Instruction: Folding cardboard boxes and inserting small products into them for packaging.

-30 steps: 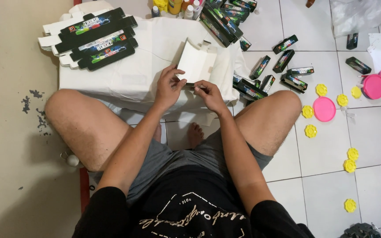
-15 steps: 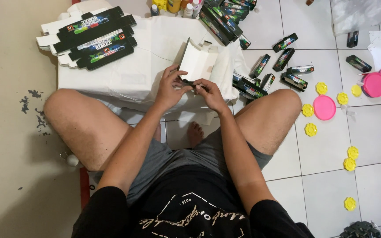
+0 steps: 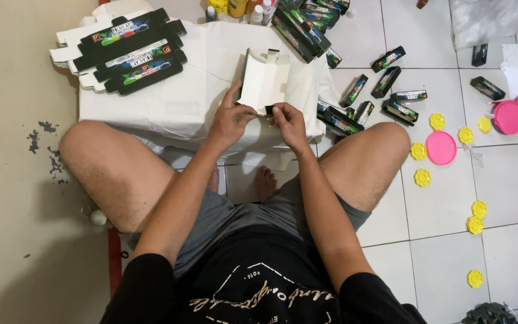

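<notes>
Both hands are pinching one unfolded carton blank (image 3: 263, 81), white inside facing up: the left hand (image 3: 229, 120) is gripping its lower left corner with thumb and fingertips pressed together on the card, the right hand (image 3: 289, 123) is nipping the lower right edge where a small dark flap is showing. The blank is standing tilted off the surface, its lower end in the fingers, its top flaps pointing away from the person. It is hovering over the near edge of a low block covered in white cloth (image 3: 193, 96), right of centre.

A fanned stack of flat black printed cartons (image 3: 130, 51) is lying at the far left corner of the cloth, with white blanks poking out beneath. A pile of assembled black boxes (image 3: 304, 24) is sitting at the far right corner, just beside some small bottles (image 3: 235, 9) at the far edge. More assembled boxes (image 3: 385, 81) are lying scattered on the white tile floor right of the block, some leaning against its right edge. Further right, yellow scalloped caps (image 3: 421, 150) are dotted across the tiles around a pink round lid (image 3: 440, 147); two more pink lids (image 3: 517, 114) are lying near the right frame edge. The person is sitting with bare knees spread either side of the block, a foot (image 3: 265, 183) showing between them.
</notes>
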